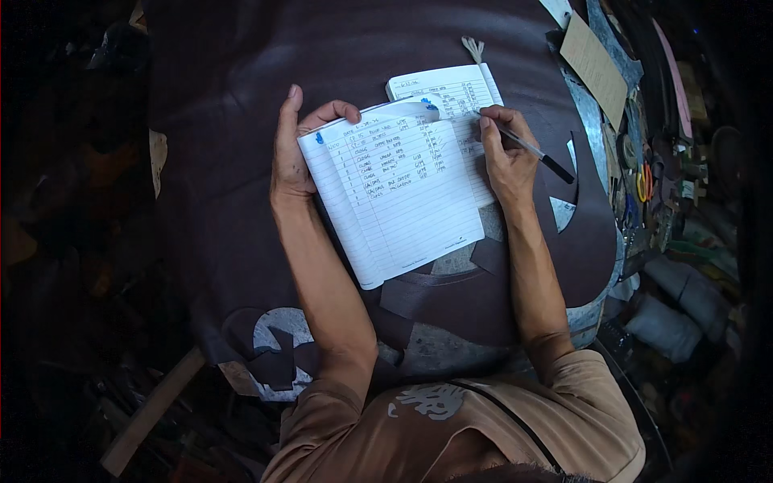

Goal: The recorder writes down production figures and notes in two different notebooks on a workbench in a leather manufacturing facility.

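Observation:
A lined notebook with handwritten rows across its upper half lies tilted in front of me. My left hand grips its upper left edge, with the thumb raised and the fingers bent over the top corner. My right hand holds a pen with a dark end, slanting down to the right, its fingers closed near the notebook's upper right edge. Partly beneath the first one is a second written notebook with a pale tassel at its top. The pen's tip is hidden by my fingers.
A large dark brown leather sheet covers the worktable, with cut scraps near me. Brown card lies at the upper right. Scissors with orange and yellow handles sit among tools on the right. A wooden plank leans at lower left.

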Tool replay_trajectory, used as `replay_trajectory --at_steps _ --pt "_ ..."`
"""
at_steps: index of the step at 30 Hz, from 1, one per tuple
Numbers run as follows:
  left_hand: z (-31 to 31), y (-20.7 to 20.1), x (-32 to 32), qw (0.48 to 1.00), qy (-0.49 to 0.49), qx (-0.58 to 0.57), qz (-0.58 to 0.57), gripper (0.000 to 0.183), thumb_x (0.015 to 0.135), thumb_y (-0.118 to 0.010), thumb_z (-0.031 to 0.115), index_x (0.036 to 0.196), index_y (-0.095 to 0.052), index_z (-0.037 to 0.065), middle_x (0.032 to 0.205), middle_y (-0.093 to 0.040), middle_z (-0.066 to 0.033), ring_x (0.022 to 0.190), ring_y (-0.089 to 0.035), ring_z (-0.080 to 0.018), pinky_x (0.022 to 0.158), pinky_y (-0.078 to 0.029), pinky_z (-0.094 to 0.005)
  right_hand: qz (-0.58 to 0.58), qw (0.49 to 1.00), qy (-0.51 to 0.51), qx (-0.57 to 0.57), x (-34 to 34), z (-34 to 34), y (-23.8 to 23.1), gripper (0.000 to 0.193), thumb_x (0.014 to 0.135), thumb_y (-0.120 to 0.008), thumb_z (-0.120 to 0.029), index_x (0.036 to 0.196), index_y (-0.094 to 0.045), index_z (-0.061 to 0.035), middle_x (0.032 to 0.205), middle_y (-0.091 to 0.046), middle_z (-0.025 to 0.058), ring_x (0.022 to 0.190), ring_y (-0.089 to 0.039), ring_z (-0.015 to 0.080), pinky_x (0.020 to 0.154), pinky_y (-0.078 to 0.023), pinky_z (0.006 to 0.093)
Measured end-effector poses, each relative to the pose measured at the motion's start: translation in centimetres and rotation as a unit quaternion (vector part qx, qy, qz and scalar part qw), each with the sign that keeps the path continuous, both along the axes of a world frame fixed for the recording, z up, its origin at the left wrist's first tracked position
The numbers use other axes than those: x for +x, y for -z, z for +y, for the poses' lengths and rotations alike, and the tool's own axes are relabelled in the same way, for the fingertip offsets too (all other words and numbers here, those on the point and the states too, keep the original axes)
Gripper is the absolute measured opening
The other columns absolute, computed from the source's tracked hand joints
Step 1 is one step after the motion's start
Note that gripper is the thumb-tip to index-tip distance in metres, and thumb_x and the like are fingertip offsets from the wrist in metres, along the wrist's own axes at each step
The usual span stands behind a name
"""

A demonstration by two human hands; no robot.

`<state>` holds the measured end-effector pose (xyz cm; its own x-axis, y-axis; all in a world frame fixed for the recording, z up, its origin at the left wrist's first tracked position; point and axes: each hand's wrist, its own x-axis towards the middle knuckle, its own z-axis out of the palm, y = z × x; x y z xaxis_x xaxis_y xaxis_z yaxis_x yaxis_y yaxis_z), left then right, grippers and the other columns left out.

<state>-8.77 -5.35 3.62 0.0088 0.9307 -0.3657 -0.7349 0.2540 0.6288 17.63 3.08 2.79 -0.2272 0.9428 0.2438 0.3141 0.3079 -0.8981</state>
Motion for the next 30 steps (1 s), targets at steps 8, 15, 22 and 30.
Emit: replay_trajectory --at_steps 8,15,22,30 --pt "0.16 -0.19 0.22 1.000 -0.005 -0.020 0.016 0.079 0.092 -0.027 0.073 0.089 -0.064 0.003 0.083 -0.067 -0.0123 0.072 -0.066 -0.0189 0.067 -0.054 -0.0293 -0.042 0.999 0.004 0.017 -0.01 -0.01 -0.55 0.015 0.088 -0.064 -0.007 0.100 -0.067 0.0004 0.087 -0.070 0.0107 0.071 -0.065 0.0141 0.061 -0.050 0.0266" --pt "-0.11 -0.18 0.25 1.000 -0.008 -0.007 0.000 0.079 0.093 -0.027 0.071 0.090 -0.064 0.002 0.084 -0.068 -0.0136 0.072 -0.066 -0.0192 0.067 -0.054 -0.0295 -0.040 0.997 -0.006 0.066 0.04 -0.38 -0.20 0.015 0.086 -0.063 -0.005 0.098 -0.068 0.0016 0.087 -0.069 0.0119 0.071 -0.066 0.0162 0.063 -0.052 0.0285" --pt "-0.02 -0.22 0.13 1.000 -0.001 -0.004 0.009 0.077 0.093 -0.027 0.070 0.089 -0.064 0.002 0.084 -0.068 -0.0134 0.074 -0.066 -0.0192 0.068 -0.054 -0.0292 -0.041 0.999 0.008 0.016 -0.17 -0.47 -0.54 0.015 0.086 -0.063 -0.005 0.098 -0.068 0.0026 0.089 -0.070 0.0134 0.075 -0.068 0.0178 0.065 -0.054 0.0283" --pt "-0.06 -0.18 0.03 1.000 -0.005 -0.005 0.007 0.077 0.094 -0.027 0.068 0.090 -0.065 0.002 0.084 -0.068 -0.0136 0.074 -0.066 -0.0194 0.068 -0.054 -0.0297 -0.033 0.999 0.019 0.010 -0.29 -0.49 -0.13 0.012 0.087 -0.065 -0.005 0.093 -0.069 0.0035 0.088 -0.070 0.0142 0.078 -0.068 0.0183 0.068 -0.054 0.0293"
